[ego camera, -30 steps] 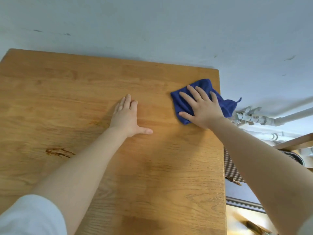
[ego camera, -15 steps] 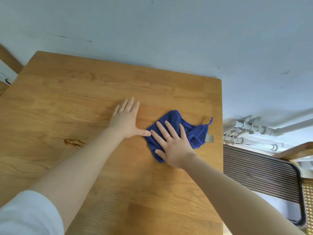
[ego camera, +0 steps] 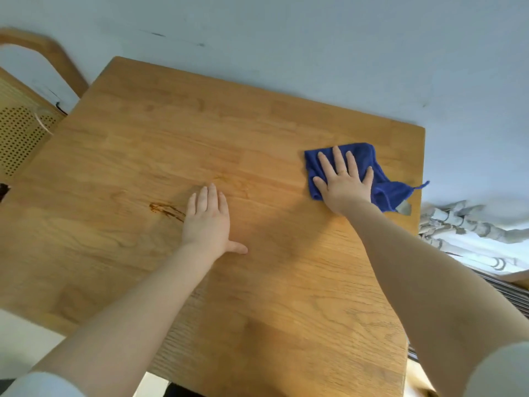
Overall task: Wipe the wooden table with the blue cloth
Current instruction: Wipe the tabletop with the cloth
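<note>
The wooden table (ego camera: 171, 133) fills most of the view. A crumpled blue cloth (ego camera: 363, 159) lies near its far right edge, with a loop and a grey tag hanging over the side. My right hand (ego camera: 345, 181) presses flat on the cloth, fingers spread, a ring on one finger. My left hand (ego camera: 209, 222) rests flat on the bare wood near the middle, fingers together and thumb out, holding nothing. A brown smear (ego camera: 166, 210) marks the wood just left of my left hand.
A wooden chair with a perforated cane back (ego camera: 20, 138) stands at the table's left. A pale wall (ego camera: 286, 38) runs behind the table. White pipes (ego camera: 469, 224) and a ribbed grey panel (ego camera: 509, 293) sit off the right edge.
My right hand has slid the cloth from beside my left thumb out to the far right of the table. The view has shifted, bringing the left chair into sight. My left hand stays planted.
</note>
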### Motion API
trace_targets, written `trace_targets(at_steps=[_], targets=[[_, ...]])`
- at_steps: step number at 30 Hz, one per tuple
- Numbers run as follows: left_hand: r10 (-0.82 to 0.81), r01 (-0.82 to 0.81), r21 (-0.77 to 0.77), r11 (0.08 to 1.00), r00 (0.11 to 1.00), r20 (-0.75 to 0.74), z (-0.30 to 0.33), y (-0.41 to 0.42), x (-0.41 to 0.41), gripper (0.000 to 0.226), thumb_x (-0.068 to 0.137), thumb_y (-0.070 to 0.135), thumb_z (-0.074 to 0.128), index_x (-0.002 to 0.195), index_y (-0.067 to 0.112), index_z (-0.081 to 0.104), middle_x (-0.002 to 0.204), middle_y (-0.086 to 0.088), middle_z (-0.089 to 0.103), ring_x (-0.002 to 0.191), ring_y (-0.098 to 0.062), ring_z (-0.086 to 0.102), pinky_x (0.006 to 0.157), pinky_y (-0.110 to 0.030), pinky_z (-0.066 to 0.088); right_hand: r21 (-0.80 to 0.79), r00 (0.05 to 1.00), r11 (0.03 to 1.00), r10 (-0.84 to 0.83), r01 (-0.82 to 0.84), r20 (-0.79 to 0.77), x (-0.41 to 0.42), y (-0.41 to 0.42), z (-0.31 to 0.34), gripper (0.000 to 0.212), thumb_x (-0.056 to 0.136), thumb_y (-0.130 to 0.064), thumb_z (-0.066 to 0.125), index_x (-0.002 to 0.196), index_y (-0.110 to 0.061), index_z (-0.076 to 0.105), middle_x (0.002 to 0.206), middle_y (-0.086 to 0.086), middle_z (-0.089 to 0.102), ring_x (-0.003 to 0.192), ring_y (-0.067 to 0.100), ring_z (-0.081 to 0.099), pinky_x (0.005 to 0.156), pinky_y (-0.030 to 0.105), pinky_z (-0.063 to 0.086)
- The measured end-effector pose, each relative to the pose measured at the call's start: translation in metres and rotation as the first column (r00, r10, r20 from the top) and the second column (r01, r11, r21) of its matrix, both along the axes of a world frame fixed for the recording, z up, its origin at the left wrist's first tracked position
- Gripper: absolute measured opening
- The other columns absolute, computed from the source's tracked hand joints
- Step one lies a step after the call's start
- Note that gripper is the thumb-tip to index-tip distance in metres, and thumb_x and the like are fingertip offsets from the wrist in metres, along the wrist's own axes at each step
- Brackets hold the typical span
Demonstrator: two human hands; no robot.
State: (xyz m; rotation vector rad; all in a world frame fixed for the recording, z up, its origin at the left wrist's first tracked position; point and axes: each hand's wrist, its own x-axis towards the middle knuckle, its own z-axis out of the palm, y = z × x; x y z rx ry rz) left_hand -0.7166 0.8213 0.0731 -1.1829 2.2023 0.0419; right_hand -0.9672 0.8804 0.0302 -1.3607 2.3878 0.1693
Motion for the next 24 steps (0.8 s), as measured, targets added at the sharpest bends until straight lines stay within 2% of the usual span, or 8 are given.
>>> trace_targets(at_steps=[3, 11, 16, 20, 24], targets=[[0.020, -0.020, 0.024, 1.000, 1.000, -0.023, -0.001, -0.001, 0.004, 0.130, 0.060, 0.085, 0.050, 0.148, 0.004, -0.001, 0.156, -0.019, -0.001, 0.145, -0.032, -0.001, 0.118, -0.044, -0.001, 0.011, 1.000, 1.000, 0.013, -0.014, 0.015, 0.023, 0.008, 0.003, 0.057, 0.097, -0.054, 0.014, 0.148, -0.038, -0.008, 0.157, -0.007, -0.019, 0.144, 0.021, -0.016, 0.113, 0.059, -0.003], [0.058, -0.047, 0.062, 0.997, 0.981, -0.184, -0.001, -0.001, 0.009, 0.127, 0.059, 0.079, 0.060, 0.147, 0.004, 0.008, 0.154, -0.021, 0.008, 0.143, -0.034, 0.007, 0.118, -0.043, 0.004, 0.007, 0.974, 0.974, 0.226, -0.227, 0.012, 0.110, 0.068, 0.004, 0.057, 0.097, -0.054, 0.015, 0.146, -0.041, -0.010, 0.156, -0.005, -0.021, 0.144, 0.021, -0.018, 0.112, 0.057, -0.005], [0.031, -0.020, 0.060, 0.998, 0.981, -0.190, -0.005, -0.006, 0.007, 0.127, 0.058, 0.079, 0.060, 0.146, 0.002, 0.011, 0.152, -0.024, 0.011, 0.142, -0.037, 0.008, 0.117, -0.045, 0.004, 0.003, 0.969, 0.969, 0.247, -0.247, -0.012, 0.102, 0.061, 0.005, 0.056, 0.095, -0.058, 0.013, 0.144, -0.047, -0.011, 0.157, -0.010, -0.018, 0.144, 0.018, -0.016, 0.113, 0.055, -0.005], [0.017, -0.006, 0.052, 0.999, 0.977, -0.212, -0.011, -0.008, 0.011, 0.126, 0.058, 0.080, 0.060, 0.146, 0.003, 0.012, 0.152, -0.023, 0.012, 0.142, -0.037, 0.007, 0.117, -0.045, 0.003, -0.030, 0.983, 0.983, 0.177, -0.178, -0.045, 0.073, 0.030, 0.001, 0.058, 0.093, -0.061, 0.015, 0.146, -0.046, -0.003, 0.158, -0.011, -0.012, 0.145, 0.018, -0.011, 0.113, 0.055, -0.001], [-0.005, 0.015, 0.041, 0.999, 0.974, -0.226, -0.013, -0.009, 0.014, 0.129, 0.055, 0.084, 0.056, 0.146, 0.004, 0.011, 0.153, -0.021, 0.009, 0.144, -0.035, 0.004, 0.116, -0.045, -0.005, -0.041, 0.999, 0.999, 0.011, -0.012, -0.035, 0.038, -0.007, -0.002, 0.059, 0.093, -0.063, 0.019, 0.146, -0.044, 0.002, 0.158, -0.011, -0.010, 0.145, 0.019, -0.009, 0.112, 0.057, 0.000]])
